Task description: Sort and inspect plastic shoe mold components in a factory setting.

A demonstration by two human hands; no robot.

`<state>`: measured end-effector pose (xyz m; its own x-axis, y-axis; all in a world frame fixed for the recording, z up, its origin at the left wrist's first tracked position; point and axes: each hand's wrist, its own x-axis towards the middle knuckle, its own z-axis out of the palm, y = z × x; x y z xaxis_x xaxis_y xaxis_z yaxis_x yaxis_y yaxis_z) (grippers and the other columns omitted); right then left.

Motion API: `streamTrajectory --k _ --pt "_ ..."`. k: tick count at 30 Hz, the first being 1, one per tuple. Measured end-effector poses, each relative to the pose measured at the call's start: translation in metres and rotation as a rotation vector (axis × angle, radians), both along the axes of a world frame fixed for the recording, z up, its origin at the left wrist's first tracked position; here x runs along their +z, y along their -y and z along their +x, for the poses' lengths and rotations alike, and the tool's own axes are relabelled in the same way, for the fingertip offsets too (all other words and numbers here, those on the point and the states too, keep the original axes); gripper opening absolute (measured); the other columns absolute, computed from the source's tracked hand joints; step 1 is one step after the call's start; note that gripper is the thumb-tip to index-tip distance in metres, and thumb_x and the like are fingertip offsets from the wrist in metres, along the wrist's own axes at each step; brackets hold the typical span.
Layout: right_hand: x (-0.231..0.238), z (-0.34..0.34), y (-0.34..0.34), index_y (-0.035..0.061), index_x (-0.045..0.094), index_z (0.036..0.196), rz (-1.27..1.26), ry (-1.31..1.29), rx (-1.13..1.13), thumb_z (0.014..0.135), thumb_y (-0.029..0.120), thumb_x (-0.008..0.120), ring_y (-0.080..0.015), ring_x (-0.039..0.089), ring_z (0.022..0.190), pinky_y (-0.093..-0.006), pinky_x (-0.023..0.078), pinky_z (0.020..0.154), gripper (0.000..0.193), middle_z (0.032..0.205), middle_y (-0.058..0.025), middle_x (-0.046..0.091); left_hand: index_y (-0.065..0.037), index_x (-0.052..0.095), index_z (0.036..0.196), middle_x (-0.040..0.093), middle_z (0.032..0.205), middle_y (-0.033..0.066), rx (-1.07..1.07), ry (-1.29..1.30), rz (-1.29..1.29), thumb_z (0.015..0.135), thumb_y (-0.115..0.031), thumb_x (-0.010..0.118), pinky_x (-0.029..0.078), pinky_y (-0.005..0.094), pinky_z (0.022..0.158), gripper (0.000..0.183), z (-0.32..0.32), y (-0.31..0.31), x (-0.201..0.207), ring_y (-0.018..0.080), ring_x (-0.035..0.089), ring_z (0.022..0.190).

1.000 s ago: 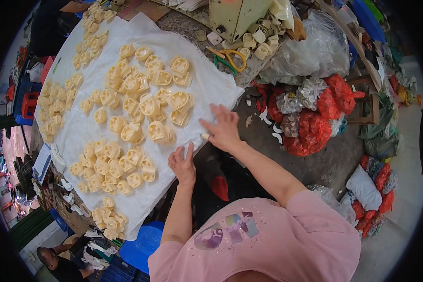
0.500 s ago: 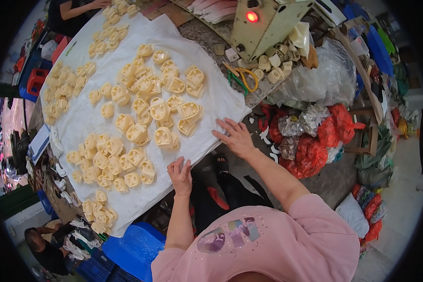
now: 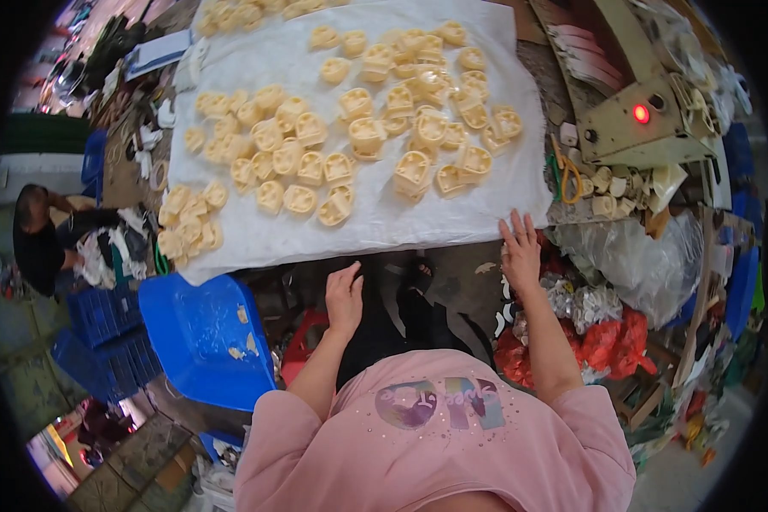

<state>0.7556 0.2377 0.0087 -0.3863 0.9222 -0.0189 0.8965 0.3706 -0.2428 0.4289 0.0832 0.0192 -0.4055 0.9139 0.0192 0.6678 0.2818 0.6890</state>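
My right hand (image 3: 520, 246) rests its spread fingers on the near right corner of a white cloth (image 3: 418, 229) that covers the table. My left hand (image 3: 344, 299) hangs in the air just off the cloth's near edge, holding nothing, its fingers loosely stretched. Many cream-coloured plastic parts, rounded and hollow, lie on the cloth. One looser group (image 3: 412, 175) is nearest to my right hand. Another cluster (image 3: 288, 158) lies to the left, and a small pile (image 3: 188, 224) sits at the near left corner.
A blue plastic bin (image 3: 200, 350) with scraps in it stands left of me. Beyond the cloth's right side are a beige machine (image 3: 648, 124) with a red light and orange-handled scissors (image 3: 571, 181). Red bags (image 3: 619, 341) lie at right. Another person (image 3: 38, 235) sits at far left.
My view has turned and shifted left, so the table edge now runs level. My left hand has come off the cloth's edge; my right hand stays at its corner.
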Motion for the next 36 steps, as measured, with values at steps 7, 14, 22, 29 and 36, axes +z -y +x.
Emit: streamTrajectory --k 7,14,22,29,36 --pt "-0.002 -0.001 0.001 0.0138 0.057 0.122 -0.036 -0.156 0.028 0.072 0.003 0.059 -0.033 0.028 0.133 -0.0476 0.032 0.1 0.052 0.144 -0.008 0.034 -0.007 0.065 0.105 0.054 0.1 0.0127 0.347 0.006 -0.178 0.075 -0.005 0.067 0.04 0.0391 0.089 0.03 -0.029 0.048 0.01 0.0302 0.05 0.098" --pt "0.037 -0.084 0.015 0.0039 0.059 0.103 -0.12 -0.46 -0.034 0.071 -0.002 0.06 -0.0307 0.05 0.087 -0.0399 0.041 0.079 0.033 0.085 -0.0124 0.053 -0.007 0.066 0.1 0.054 0.098 0.013 0.379 -0.108 -0.056 0.074 -0.007 0.067 0.041 0.0394 0.089 0.025 -0.091 0.032 0.028 0.0308 0.05 0.099" --pt "0.032 -0.226 0.021 0.002 0.057 0.116 -0.791 -0.677 -0.201 0.08 0.002 0.054 -0.0162 0.047 0.055 -0.0302 0.04 0.052 0.037 0.071 -0.0053 0.05 -0.001 0.069 0.102 0.067 0.091 0.0086 0.571 0.355 -0.234 0.079 -0.017 0.071 0.048 0.0266 0.073 0.029 -0.165 -0.035 0.018 0.0134 0.061 0.08" --pt "0.029 -0.278 0.006 0.0003 0.047 0.126 -1.25 -1.116 -0.759 0.085 0.004 0.05 -0.0066 0.032 0.045 -0.0239 0.028 0.041 0.041 0.061 0.0024 0.04 0.005 0.066 0.103 0.068 0.093 0.0086 0.639 0.738 -0.147 0.077 -0.018 0.073 0.047 0.0242 0.074 0.035 -0.192 -0.052 0.003 0.0119 0.061 0.082" --pt "0.022 -0.295 0.002 0.0007 0.05 0.112 -1.168 -1.211 -0.898 0.085 0.003 0.051 -0.0058 0.03 0.043 -0.0237 0.027 0.04 0.028 0.059 0.0034 0.038 0.005 0.065 0.106 0.068 0.088 0.0115 0.56 0.537 -0.261 0.074 -0.016 0.075 0.049 0.0257 0.073 0.04 -0.199 -0.069 -0.002 0.0147 0.063 0.079"
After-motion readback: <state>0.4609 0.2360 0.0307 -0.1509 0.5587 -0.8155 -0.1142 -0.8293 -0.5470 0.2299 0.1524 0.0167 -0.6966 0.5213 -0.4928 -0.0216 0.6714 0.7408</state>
